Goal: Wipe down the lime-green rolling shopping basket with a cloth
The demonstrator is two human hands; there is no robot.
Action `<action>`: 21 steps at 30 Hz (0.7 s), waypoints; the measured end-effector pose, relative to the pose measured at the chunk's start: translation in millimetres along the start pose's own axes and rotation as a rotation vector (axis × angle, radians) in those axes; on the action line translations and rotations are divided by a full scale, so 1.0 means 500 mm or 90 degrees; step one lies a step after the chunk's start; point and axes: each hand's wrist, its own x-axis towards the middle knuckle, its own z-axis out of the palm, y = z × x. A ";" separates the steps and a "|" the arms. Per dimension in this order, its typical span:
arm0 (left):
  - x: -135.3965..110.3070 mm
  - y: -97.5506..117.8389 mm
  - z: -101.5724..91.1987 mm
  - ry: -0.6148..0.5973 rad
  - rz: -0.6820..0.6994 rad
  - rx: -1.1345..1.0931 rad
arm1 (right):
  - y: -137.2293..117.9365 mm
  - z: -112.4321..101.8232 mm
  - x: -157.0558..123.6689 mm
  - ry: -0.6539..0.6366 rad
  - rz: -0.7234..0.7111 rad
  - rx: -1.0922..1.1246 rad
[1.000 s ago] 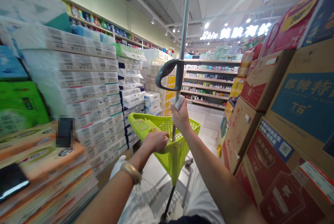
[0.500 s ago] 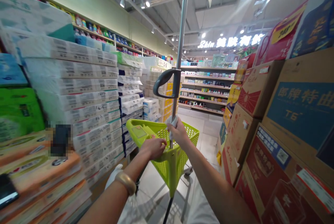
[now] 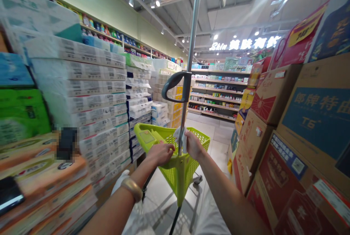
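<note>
A lime-green shopping cart [image 3: 175, 178] with a perforated plastic basket stands right in front of me. From it rises an upright metal pole [image 3: 193, 30] with a dark grey loop handle [image 3: 165, 92] partway up. My left hand [image 3: 160, 153], with a gold bangle [image 3: 132, 189] on the wrist, is curled over the near rim of the cart; its fingertips are partly hidden. My right hand [image 3: 193, 146] grips a white cloth [image 3: 179, 135], which lies around the lower pole just above the rim.
Stacked white tissue packs [image 3: 95, 92] line the left side, with orange packs [image 3: 54, 176] and a dark phone-like device [image 3: 10, 194] nearer. Cardboard cartons [image 3: 319, 92] are piled on the right. A tiled aisle [image 3: 203, 120] leads to stocked shelves [image 3: 214, 93] behind.
My right hand has shifted slightly right of the pole, and the cloth now spreads more around it. The left hand keeps its place on the rim. The view has turned slightly.
</note>
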 end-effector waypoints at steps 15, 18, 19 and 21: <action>-0.003 0.002 0.006 0.081 -0.012 -0.075 | -0.009 0.019 0.015 0.072 -0.194 -0.051; 0.001 -0.007 -0.014 0.230 -0.015 -0.157 | -0.062 0.036 0.048 0.077 -0.271 -0.011; 0.001 -0.010 -0.031 0.283 -0.019 -0.202 | -0.088 0.043 0.062 0.077 -0.303 -0.003; -0.001 -0.011 -0.078 0.382 -0.010 -0.343 | -0.139 0.058 0.092 0.084 -0.365 -0.013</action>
